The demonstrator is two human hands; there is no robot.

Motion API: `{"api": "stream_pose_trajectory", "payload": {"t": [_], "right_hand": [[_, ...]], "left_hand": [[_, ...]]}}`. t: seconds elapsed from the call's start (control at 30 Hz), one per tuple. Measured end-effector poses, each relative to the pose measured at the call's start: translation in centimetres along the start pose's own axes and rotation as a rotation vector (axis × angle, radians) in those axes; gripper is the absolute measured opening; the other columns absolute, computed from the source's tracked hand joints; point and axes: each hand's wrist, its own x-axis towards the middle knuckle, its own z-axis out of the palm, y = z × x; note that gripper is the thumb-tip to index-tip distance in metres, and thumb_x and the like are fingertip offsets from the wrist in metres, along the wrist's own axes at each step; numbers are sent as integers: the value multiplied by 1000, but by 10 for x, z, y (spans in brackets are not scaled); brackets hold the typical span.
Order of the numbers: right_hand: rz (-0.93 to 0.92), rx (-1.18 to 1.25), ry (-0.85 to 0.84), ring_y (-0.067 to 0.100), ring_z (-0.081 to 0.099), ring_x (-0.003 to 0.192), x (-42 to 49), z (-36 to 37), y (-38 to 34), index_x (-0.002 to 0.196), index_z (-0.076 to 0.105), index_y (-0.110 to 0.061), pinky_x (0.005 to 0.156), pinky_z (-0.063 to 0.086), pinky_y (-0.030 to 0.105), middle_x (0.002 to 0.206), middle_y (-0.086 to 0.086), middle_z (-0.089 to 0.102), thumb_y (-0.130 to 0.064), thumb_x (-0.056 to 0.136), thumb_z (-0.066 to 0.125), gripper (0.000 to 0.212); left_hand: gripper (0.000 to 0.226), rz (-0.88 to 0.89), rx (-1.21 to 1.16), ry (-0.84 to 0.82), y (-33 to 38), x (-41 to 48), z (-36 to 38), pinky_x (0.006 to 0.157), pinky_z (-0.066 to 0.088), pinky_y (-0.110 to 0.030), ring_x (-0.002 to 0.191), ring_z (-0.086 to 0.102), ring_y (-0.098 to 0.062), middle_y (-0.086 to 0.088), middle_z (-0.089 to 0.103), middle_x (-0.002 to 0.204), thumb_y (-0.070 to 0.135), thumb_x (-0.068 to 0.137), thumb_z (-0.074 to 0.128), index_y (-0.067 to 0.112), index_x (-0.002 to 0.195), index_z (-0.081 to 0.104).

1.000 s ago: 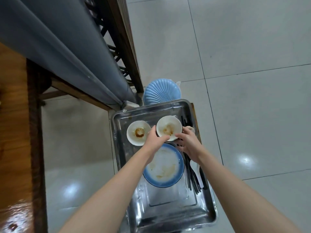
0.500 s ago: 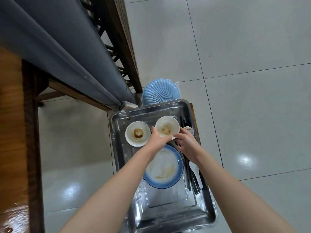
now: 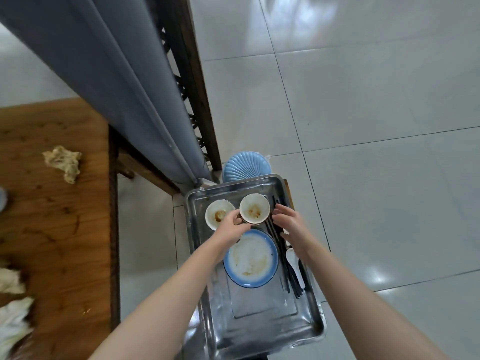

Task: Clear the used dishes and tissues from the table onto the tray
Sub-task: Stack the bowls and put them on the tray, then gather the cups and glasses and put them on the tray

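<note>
Dishes were being set down in the head view: a stained bowl [image 3: 254,209] sat at the tray's [image 3: 306,333] far end, pinched at its rim by the left hand [image 3: 230,224]. Just beside it the right hand [image 3: 288,222] hovered open, holding nothing. Crumpled tissues [image 3: 63,162] lay well left on the table [image 3: 57,242]; fetching them probably came next.

You have a silver steel tray [image 3: 306,331] holding two white bowls [image 3: 254,209] smeared brown, a white plate with a blue rim [image 3: 250,258] and black chopsticks [image 3: 281,258]. Your tissue [image 3: 63,162] lies yellowish-stained on the brown wooden table [image 3: 52,229].
</note>
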Motion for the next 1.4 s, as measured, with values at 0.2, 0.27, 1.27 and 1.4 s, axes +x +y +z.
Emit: {"api": "stream_pose_trajectory", "payload": {"t": [0.2, 0.27, 1.27, 1.4], "right_hand": [[-57, -23, 64, 22, 50, 119, -60, 13, -23, 136, 48, -10, 94, 37, 35, 126, 7, 56, -5, 91, 54, 46], [-77, -34, 72, 23, 50, 121, -81, 20, -29, 137, 47, -10, 94, 37, 34, 129, 9, 55, -4, 91, 52, 46], [-412, -111, 122, 6, 62, 89, -316, 251, -14, 122, 58, -19, 70, 48, 21, 102, -3, 68, 0, 85, 63, 42], [-448, -177, 29, 5, 60, 92, -324, 278, -20, 123, 57, -20, 72, 46, 23, 100, -5, 67, -3, 86, 64, 42]], "left_hand": [[52, 14, -2, 54, 5, -61, -37, 87, 39, -29, 116, 51, -20, -5, 50, 138, 17, 95, 57, 19, 144, 37], [50, 29, -12, 79, 5, -83, -51, 86, 39, -30, 115, 51, -20, -6, 52, 135, 17, 95, 57, 19, 141, 39], [45, 249, -251, 191, -123, -352, -287, 94, 45, -38, 113, 56, -24, -5, 54, 129, 12, 95, 56, 20, 138, 43], [44, 254, -302, 306, -149, -379, -304, 86, 51, -34, 105, 62, -23, -5, 60, 122, 7, 94, 57, 18, 136, 49]]}}
